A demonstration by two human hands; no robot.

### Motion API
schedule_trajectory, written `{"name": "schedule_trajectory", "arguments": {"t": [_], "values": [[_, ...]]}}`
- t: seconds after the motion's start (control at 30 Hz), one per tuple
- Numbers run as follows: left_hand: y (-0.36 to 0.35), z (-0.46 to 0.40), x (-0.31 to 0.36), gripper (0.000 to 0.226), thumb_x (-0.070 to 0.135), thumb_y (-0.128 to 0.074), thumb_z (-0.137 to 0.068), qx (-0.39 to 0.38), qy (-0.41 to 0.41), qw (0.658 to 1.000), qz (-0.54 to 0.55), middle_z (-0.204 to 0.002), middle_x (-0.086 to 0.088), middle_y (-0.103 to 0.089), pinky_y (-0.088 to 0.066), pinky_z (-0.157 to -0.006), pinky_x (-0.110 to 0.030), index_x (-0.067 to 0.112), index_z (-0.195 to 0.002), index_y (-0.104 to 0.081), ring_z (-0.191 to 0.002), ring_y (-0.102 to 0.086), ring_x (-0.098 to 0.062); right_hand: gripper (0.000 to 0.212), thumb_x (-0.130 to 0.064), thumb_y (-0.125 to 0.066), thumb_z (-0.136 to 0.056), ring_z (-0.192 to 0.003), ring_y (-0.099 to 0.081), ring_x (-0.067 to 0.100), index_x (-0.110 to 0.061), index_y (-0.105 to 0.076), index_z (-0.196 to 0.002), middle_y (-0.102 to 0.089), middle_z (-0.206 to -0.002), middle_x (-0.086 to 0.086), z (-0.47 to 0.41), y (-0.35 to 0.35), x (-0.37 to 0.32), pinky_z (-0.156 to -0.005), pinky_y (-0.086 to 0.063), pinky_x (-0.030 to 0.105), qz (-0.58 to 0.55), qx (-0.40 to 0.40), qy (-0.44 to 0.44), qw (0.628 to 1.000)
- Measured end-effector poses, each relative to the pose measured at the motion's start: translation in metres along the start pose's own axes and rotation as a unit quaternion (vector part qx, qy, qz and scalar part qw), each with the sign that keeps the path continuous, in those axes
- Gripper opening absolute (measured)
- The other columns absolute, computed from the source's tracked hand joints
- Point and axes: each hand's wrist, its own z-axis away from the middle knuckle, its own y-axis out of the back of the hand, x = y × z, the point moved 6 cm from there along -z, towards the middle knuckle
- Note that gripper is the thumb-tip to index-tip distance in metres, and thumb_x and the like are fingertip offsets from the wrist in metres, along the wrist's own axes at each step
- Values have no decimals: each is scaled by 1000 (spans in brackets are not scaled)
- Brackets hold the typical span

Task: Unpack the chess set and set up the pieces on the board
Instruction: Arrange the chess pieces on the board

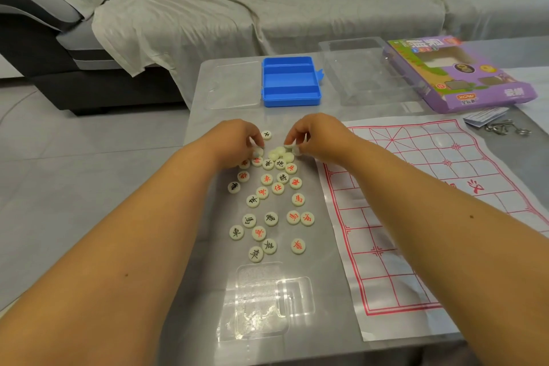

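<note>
Step in hand: you are sorting the loose xiangqi pieces on the tabletop; by my reading the unpacking is done and none has reached the board yet.
Left grip: your left hand has its fingers curled down on a piece at the far end of the pile, apparently pinching it.
Right grip: your right hand pinches a pale piece between fingertips, just above the blank-side cluster.
Pieces: most lie face up, red and black characters mixed, in a loose scatter left of the board; a few at the far end show only blank backs.
Board: the paper xiangqi board with red lines lies flat on the right, bare of pieces.
Case: the blue plastic case sits open and empty at the far side, its clear lid beside it.
Other: a clear blister tray lies near you; a purple game box at far right.
Next move: turn the blank ones face up, then carry pieces right to the board, red on one side, black on the other, placed on the line crossings.
</note>
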Motion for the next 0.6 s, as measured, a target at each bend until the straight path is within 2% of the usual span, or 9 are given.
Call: {"name": "schedule_trajectory", "arguments": {"t": [0.07, 0.13, 0.3, 0.4, 0.53, 0.6], "values": [[0, 2, 0, 26, 6, -59, -89, -13, -14, 1000, -10, -93, 3, -56, -43, -71, -25, 25, -106, -65, -80, -53, -14, 26, -12, -68, -84, -78, -51, 9, -24, -68, -106, -58, -96, -3, 5, -6, -3, -63, -41, 13, 27, -35, 26, 999], [1, 4, 0, 25, 5, -60, -88, -17, -21, 1000, -6, -92, 3, -57, -45, -69, -24, 23, -104, -65, -76, -53, -12, 27, -16, -71, -82, -80, -51, 10, -24, -67, -107, -56, -96, -3, 8, -9, -6, -63, -40, 15, 46, -34, 42, 997], [2, 8, -2, 13, 15, -67, -86, -14, -25, 999, 23, -89, 3, -59, -43, -61, -21, 20, -96, -62, -70, -53, -8, 25, -22, -71, -82, -85, -52, 12, -22, -66, -107, -57, -100, 0, 9, -10, -9, -71, -40, 20, 66, 0, 54, 996], [1, 10, 0, 10, 19, -65, -87, -6, -30, 999, 17, -89, 4, -56, -43, -62, -20, 20, -95, -59, -73, -51, -9, 25, -26, -68, -84, -87, -52, 13, -19, -65, -109, -58, -103, 1, 9, -12, -8, -76, -41, 21, 66, -5, 42, 997], [0, 12, 1, 9, 24, -62, -90, 38, -14, 999, 27, -84, 5, -54, -43, -63, -24, 19, -93, -56, -73, -50, -11, 22, -28, -57, -92, -87, -54, 15, -15, -65, -108, -62, -102, 4, 9, -9, -6, -80, -45, 25, 46, 3, 19, 999], [0, 14, 3, 9, 24, -61, -90, 78, -18, 997, 8, -86, 4, -54, -42, -66, -26, 18, -93, -55, -75, -50, -14, 21, -29, -54, -94, -83, -56, 15, -14, -66, -104, -63, -94, 4, 11, -8, -1, -74, -44, 25, 5, 2, -9, 1000]]}}
